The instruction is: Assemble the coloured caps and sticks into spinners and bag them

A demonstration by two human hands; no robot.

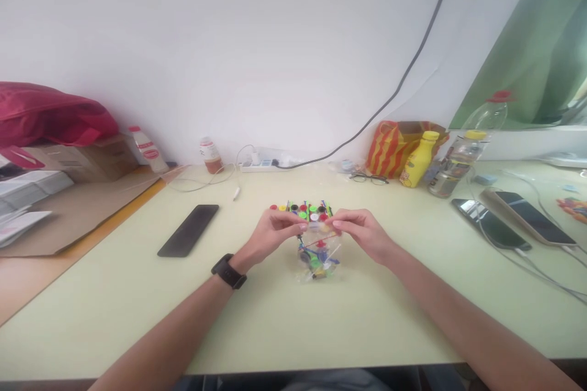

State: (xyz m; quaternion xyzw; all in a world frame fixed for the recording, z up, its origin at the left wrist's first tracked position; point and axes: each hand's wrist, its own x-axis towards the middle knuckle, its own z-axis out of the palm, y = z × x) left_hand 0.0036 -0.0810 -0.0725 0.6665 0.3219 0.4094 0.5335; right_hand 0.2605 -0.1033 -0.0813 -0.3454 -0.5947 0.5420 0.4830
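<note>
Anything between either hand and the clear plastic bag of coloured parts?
Nothing visible: left hand and right hand both pinch the clear plastic bag's top. Small round coloured pieces lie beyond it, not between.

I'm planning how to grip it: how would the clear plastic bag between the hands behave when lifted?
The clear plastic bag is likely floppy, since its film looks thin and wrinkled. Its small colorful pieces would probably shift, as they lie jumbled inside. It seems light: those pieces look like plastic.
</note>
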